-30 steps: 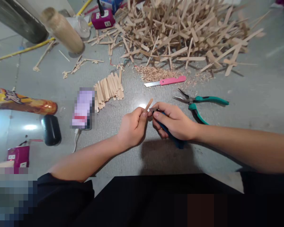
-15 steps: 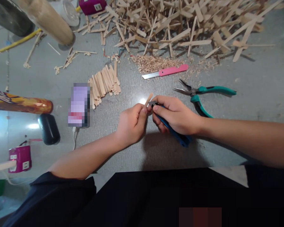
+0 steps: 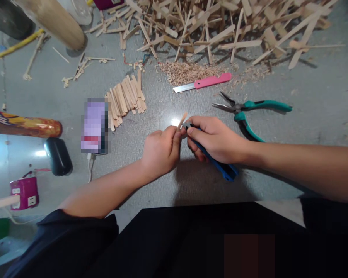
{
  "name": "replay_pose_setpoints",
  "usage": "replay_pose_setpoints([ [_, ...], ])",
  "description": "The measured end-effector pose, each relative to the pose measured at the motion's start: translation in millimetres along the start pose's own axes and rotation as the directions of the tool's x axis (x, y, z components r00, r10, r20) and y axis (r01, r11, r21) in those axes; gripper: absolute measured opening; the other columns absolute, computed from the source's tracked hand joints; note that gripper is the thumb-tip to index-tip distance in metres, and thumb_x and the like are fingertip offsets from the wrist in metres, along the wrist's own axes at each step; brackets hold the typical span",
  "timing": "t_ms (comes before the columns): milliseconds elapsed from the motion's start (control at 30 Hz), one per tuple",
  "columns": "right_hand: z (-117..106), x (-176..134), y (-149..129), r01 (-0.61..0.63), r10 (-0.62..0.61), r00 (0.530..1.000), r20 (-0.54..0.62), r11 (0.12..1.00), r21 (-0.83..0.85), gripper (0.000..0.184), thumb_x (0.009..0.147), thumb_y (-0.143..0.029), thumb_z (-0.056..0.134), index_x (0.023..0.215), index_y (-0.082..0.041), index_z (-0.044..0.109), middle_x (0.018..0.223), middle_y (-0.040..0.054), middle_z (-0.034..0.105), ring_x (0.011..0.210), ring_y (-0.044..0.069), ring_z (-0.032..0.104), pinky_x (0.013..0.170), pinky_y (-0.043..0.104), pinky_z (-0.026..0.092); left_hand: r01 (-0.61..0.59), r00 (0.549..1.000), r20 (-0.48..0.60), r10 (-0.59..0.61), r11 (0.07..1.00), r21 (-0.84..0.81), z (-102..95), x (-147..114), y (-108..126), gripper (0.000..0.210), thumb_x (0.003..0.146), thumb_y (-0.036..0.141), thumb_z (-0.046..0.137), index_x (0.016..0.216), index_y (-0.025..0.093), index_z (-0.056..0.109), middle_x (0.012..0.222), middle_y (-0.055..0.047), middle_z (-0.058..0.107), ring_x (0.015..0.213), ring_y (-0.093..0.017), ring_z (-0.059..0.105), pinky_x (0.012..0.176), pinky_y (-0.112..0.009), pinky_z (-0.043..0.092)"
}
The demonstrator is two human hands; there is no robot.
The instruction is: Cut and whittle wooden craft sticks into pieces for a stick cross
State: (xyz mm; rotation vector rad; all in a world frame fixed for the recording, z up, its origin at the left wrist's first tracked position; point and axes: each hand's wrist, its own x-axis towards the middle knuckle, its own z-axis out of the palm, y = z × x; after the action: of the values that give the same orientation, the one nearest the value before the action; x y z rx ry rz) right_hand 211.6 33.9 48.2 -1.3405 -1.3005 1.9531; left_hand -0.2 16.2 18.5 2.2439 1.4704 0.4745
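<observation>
My left hand [image 3: 161, 148] is closed on a wooden craft stick [image 3: 182, 120], whose upper end sticks out past the thumb. In my right hand [image 3: 213, 135] is a blue utility knife [image 3: 220, 166], its blade end close against the stick; whether it is cutting in cannot be made out. The two hands meet near the middle of the table. Above them lies a pink-handled knife [image 3: 211, 81] with its blade out, beside a heap of wood shavings [image 3: 188, 72]. Teal-handled needle-nose pliers [image 3: 249, 106] lie spread just beyond my right hand.
A large pile of crossed craft sticks [image 3: 208, 29] covers the back. On the left are a row of loose sticks [image 3: 124, 96], a phone [image 3: 92, 125] on a cable, a dark case [image 3: 58, 156], an orange can [image 3: 26, 123] and a purple plug block [image 3: 24, 194].
The view has shifted slightly, so the table items sit a little higher and most left-side things further left. Both hands keep their grips, with the knife still against the stick.
</observation>
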Motion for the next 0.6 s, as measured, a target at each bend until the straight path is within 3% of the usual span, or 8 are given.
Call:
replay_pose_setpoints([
  [133, -5, -2, -12, -0.080, 0.078, 0.997, -0.019, 0.981, -0.178, 0.028, 0.120, -0.016, 0.050, 0.094, -0.025, 0.057, 0.063, -0.0056, 0.060, 0.047, 0.015, 0.060, 0.051, 0.028, 0.048, 0.059, 0.997, 0.042, -0.058, 0.997, -0.045, -6.9, 5, -1, 0.050, 0.125, 0.050, 0.037, 0.107, 0.023, 0.076, 0.077, -0.006, 0.076, 0.068, -0.023, 0.069, 0.068, -0.038, 0.043],
  [200, -11, -5, -17, 0.012, -0.017, 1.000, -0.007, 0.898, -0.439, 0.027, 0.119, -0.024, 0.056, 0.091, -0.024, 0.059, 0.066, -0.0008, 0.064, 0.056, 0.018, 0.062, 0.060, 0.031, 0.046, 0.106, 0.994, 0.038, -0.104, 0.994, -0.041, -10.9, 8, -3, 0.045, 0.125, 0.049, 0.040, 0.107, 0.025, 0.074, 0.076, -0.004, 0.075, 0.067, -0.023, 0.068, 0.069, -0.039, 0.043],
  [233, -14, -7, -18, 0.096, -0.111, 0.994, 0.013, 0.792, -0.603, 0.025, 0.118, -0.026, 0.058, 0.093, -0.022, 0.063, 0.074, 0.0030, 0.069, 0.063, 0.019, 0.064, 0.063, 0.033, 0.043, 0.119, 0.993, 0.015, -0.119, 0.993, -0.018, -12.5, 9, -5, 0.039, 0.124, 0.047, 0.042, 0.108, 0.026, 0.072, 0.078, -0.004, 0.075, 0.067, -0.024, 0.066, 0.069, -0.039, 0.043],
  [300, -20, -13, -20, 0.218, -0.292, 0.953, 0.087, 0.455, -0.864, 0.024, 0.117, -0.030, 0.054, 0.108, -0.018, 0.073, 0.098, 0.0117, 0.078, 0.074, 0.022, 0.065, 0.067, 0.035, 0.035, 0.122, 0.992, -0.041, -0.120, 0.992, 0.046, -14.8, 12, -7, 0.028, 0.121, 0.043, 0.049, 0.110, 0.027, 0.069, 0.082, -0.005, 0.076, 0.071, -0.026, 0.064, 0.074, -0.042, 0.045],
  [367, -23, -17, -20, 0.213, -0.356, 0.923, 0.148, 0.150, -0.965, 0.035, 0.120, -0.034, 0.047, 0.128, -0.016, 0.077, 0.122, 0.0176, 0.079, 0.076, 0.022, 0.063, 0.067, 0.036, 0.028, 0.107, 0.993, -0.048, -0.103, 0.989, 0.097, -15.9, 14, -7, 0.024, 0.119, 0.042, 0.052, 0.106, 0.027, 0.067, 0.080, -0.005, 0.073, 0.071, -0.026, 0.063, 0.082, -0.045, 0.048],
  [400, -24, -19, -20, 0.183, -0.351, 0.924, 0.154, 0.052, -0.982, 0.042, 0.122, -0.037, 0.042, 0.135, -0.017, 0.076, 0.129, 0.0187, 0.078, 0.074, 0.022, 0.062, 0.066, 0.037, 0.025, 0.103, 0.995, -0.027, -0.101, 0.988, 0.116, -16.2, 15, -7, 0.027, 0.119, 0.042, 0.051, 0.102, 0.027, 0.066, 0.077, -0.004, 0.071, 0.070, -0.026, 0.063, 0.086, -0.047, 0.048],
  [500, -23, -21, -19, 0.133, -0.265, 0.951, 0.159, -0.113, -0.985, 0.053, 0.128, -0.045, 0.031, 0.142, -0.019, 0.075, 0.124, 0.0170, 0.080, 0.070, 0.022, 0.063, 0.063, 0.037, 0.019, 0.110, 0.992, 0.046, -0.118, 0.982, 0.154, -15.5, 17, -3, 0.033, 0.119, 0.040, 0.049, 0.094, 0.026, 0.065, 0.074, -0.004, 0.070, 0.072, -0.028, 0.067, 0.094, -0.052, 0.048],
  [600, -19, -20, -18, 0.127, -0.192, 0.969, 0.159, -0.169, -0.977, 0.053, 0.128, -0.050, 0.033, 0.142, -0.015, 0.071, 0.109, 0.0175, 0.082, 0.075, 0.027, 0.070, 0.064, 0.037, 0.019, 0.110, 0.991, 0.056, -0.121, 0.978, 0.177, -12.7, 17, -1, 0.034, 0.118, 0.038, 0.047, 0.093, 0.025, 0.067, 0.080, -0.007, 0.075, 0.079, -0.030, 0.073, 0.097, -0.055, 0.047],
])
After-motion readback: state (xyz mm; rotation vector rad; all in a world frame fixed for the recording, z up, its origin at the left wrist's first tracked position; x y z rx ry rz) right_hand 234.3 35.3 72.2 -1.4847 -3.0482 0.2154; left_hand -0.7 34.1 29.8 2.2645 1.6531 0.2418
